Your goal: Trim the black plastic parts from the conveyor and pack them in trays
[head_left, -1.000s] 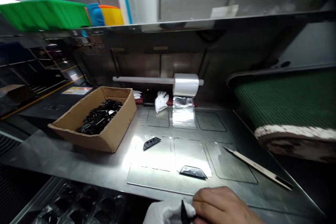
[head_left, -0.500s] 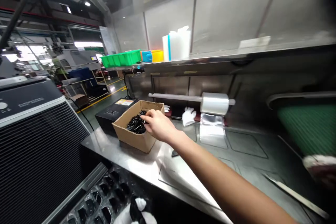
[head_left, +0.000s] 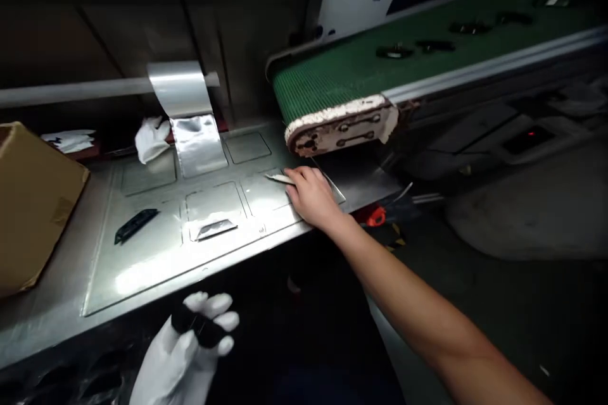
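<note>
My left hand (head_left: 173, 361), in a white glove, is closed around a small black plastic part (head_left: 204, 329) below the table's front edge. My bare right hand (head_left: 314, 197) rests at the right end of the metal tabletop (head_left: 156, 278). Its fingers are closed over a slim knife (head_left: 280, 178) with a pale handle. The knife's tip points left, while most of the handle is hidden under the hand. A dark part (head_left: 136, 226) lies on the left of the tabletop. Nearer the middle lies a shiny silvery piece (head_left: 216, 229).
A cardboard box (head_left: 38, 202) stands at the left. Behind the tabletop are a roll of clear film (head_left: 183, 88) and a crumpled white glove (head_left: 152, 139). A green conveyor belt (head_left: 342, 79) carrying several black parts overhangs the right side. A tray with dark pockets (head_left: 90, 367) sits at lower left.
The view has swung right. My right hand has left the box of small black pieces and now closes over the knife. My left hand still holds the black part.
</note>
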Demonstrator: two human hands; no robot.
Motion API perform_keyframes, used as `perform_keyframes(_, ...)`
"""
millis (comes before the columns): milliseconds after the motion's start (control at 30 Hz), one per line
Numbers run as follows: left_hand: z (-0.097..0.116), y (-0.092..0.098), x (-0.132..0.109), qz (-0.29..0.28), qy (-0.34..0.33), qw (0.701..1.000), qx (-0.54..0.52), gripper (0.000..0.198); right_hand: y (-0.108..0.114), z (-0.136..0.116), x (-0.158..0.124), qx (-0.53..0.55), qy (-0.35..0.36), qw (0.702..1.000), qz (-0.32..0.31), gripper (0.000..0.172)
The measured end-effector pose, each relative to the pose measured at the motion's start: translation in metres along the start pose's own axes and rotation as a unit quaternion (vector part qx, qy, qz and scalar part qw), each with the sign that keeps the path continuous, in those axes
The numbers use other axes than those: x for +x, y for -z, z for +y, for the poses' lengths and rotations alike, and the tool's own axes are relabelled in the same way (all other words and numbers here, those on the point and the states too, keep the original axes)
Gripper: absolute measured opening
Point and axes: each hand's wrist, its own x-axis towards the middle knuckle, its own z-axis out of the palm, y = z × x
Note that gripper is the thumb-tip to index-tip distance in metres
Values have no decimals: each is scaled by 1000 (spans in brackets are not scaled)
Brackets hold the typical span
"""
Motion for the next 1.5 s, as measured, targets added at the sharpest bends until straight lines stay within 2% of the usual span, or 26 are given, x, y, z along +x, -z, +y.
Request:
perform_keyframes(100,2,-39,-6,-64,-34,997,0,36,8,10,0,18,-16,999,-42,25)
perform_keyframes(167,1,-52,-7,-108,-45,993,-7,34,18,1,-7,59,-7,997,-57,22)
perform_keyframes(267,-5,-55,-6,-147,-62,987,-23,34,40,-19,-32,193,72,972,-111,25)
perform_keyframes(367,-12,-51,-6,-147,-71,986,-29,34,53,-38,-57,334,161,909,-191,29)
perform_keyframes(400,-14,-51,-6,-144,-73,986,-26,35,54,-44,-63,360,175,893,-206,29)
perform_keyframes(467,-16,-50,-7,-142,-72,987,-12,37,52,-54,-72,383,174,881,-216,23)
perform_keyframes(600,-19,-46,-8,-163,-61,985,10,44,43,-69,-80,384,157,880,-230,15)
perform_keyframes(767,-23,-37,-8,-180,-48,982,36,53,33,-76,-88,374,167,885,-219,21)
perform_keyframes(1000,-23,-38,-3,-213,-36,975,58,51,24,-72,-90,340,186,888,-247,24)
perform_keyframes(1100,-20,-39,0,-208,-43,974,73,51,22,-71,-88,340,189,887,-249,24)
perform_keyframes(1200,-18,-38,2,-197,-45,978,49,41,20,-71,-88,338,182,891,-242,24)
perform_keyframes(1300,-17,-35,5,-194,-30,980,27,41,20,-72,-89,327,171,899,-235,24)
perform_keyframes(1500,-21,-30,12,-251,-74,964,39,46,23,-67,-88,308,181,894,-271,27)
